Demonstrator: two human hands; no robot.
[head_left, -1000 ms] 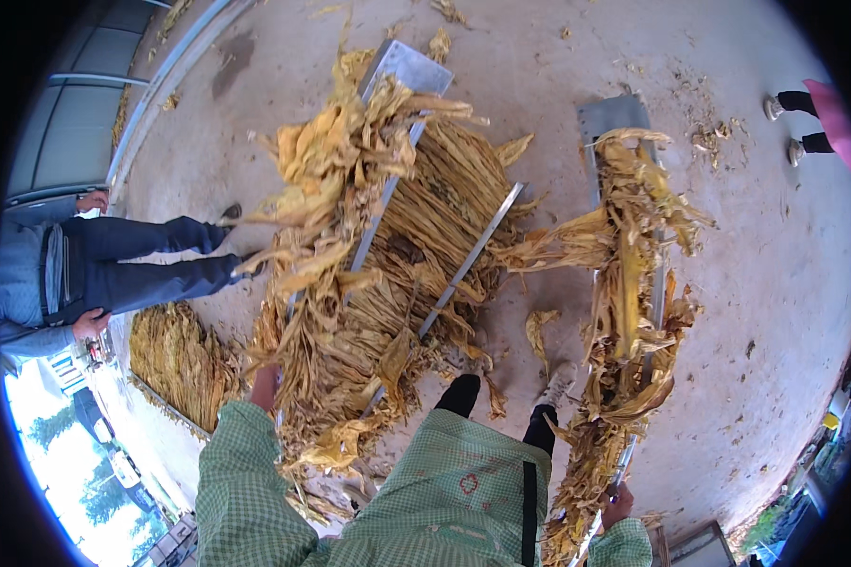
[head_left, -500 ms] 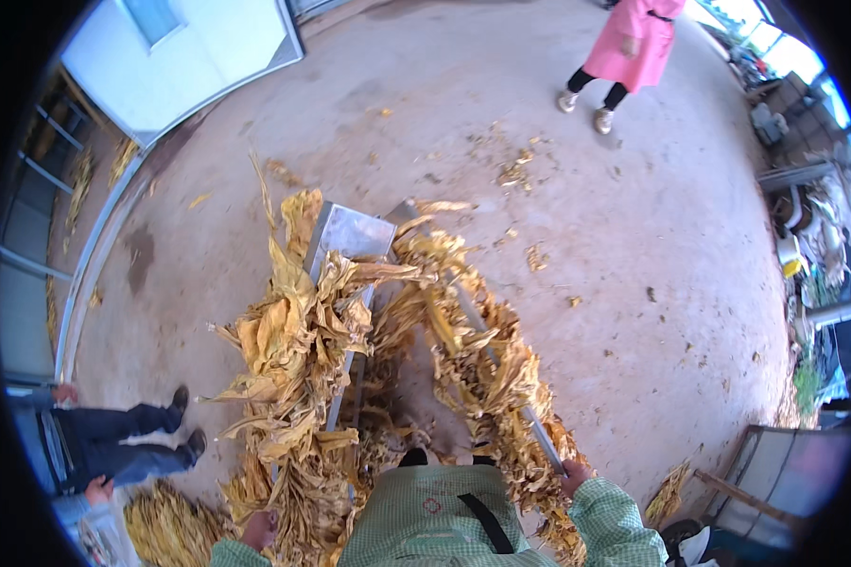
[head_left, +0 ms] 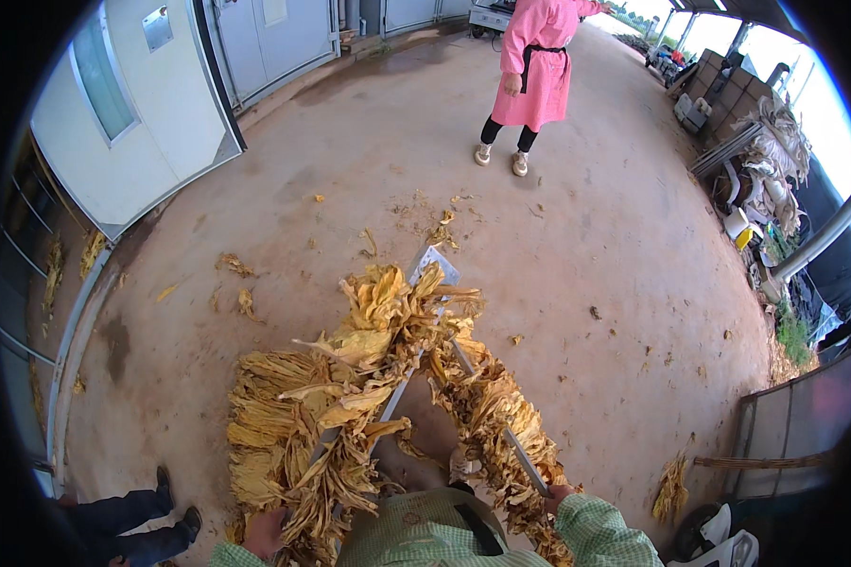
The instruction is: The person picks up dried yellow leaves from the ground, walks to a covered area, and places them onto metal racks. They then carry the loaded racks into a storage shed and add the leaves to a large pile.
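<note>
My right hand (head_left: pixel 560 497) is closed round the near end of a metal bar (head_left: pixel 526 461) hung with dried yellow-brown leaves (head_left: pixel 487 387), probably tobacco. At the lower left, my left hand (head_left: pixel 267 532) is closed at the near end of a second leaf-laden metal bar (head_left: pixel 397 397); leaves partly hide its fingers. The two bars slant inward and nearly meet at their far ends, where a metal end plate (head_left: pixel 435 265) shows. A thick bundle of leaves (head_left: pixel 260 430) lies beside the left bar, partly covered by it.
A person in a pink coat (head_left: pixel 536 76) stands ahead; another person's dark trousers (head_left: pixel 123 515) show at lower left. A white door (head_left: pixel 128 94) stands open at upper left. Leaf scraps (head_left: pixel 241 265) litter the concrete floor. Sacks and clutter (head_left: pixel 771 170) line the right side.
The view has shifted, bringing the left-hand leaf bundle on the floor closer to the left bar. The bars' far ends have drawn together. The pink-coated person now has an arm stretched out.
</note>
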